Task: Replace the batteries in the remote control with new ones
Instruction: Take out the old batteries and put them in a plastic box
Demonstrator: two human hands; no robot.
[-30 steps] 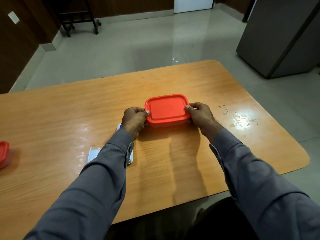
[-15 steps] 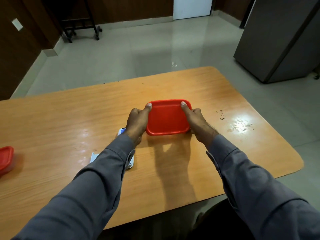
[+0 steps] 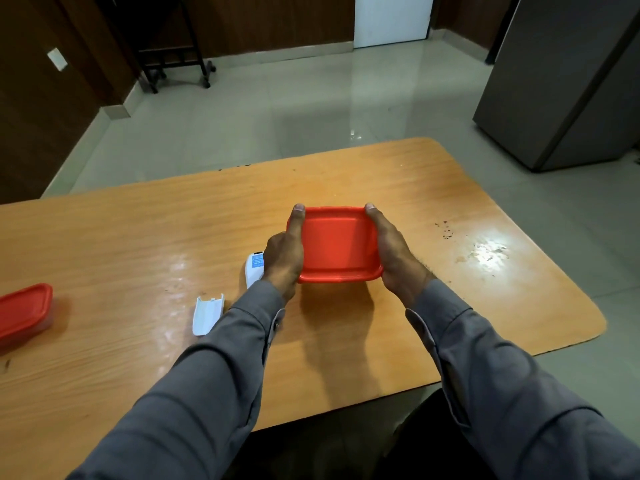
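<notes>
A red-lidded plastic box is held between both hands over the middle of the wooden table. My left hand grips its left side with the thumb laid along the lid's edge. My right hand grips the right side the same way. Its lid tilts toward me and what it holds is hidden. The white remote control lies face down just left of my left wrist, mostly hidden by my sleeve. Its white battery cover lies loose on the table nearby. No batteries show.
A second red-lidded container sits at the table's left edge. A grey cabinet stands on the floor at the right, a black wheeled stand at the back left. Dark specks and a glossy patch mark the table's right part.
Both hands have slid from the box's near corners along its sides, thumbs now reaching its far corners. The box has tilted toward me and come slightly nearer.
</notes>
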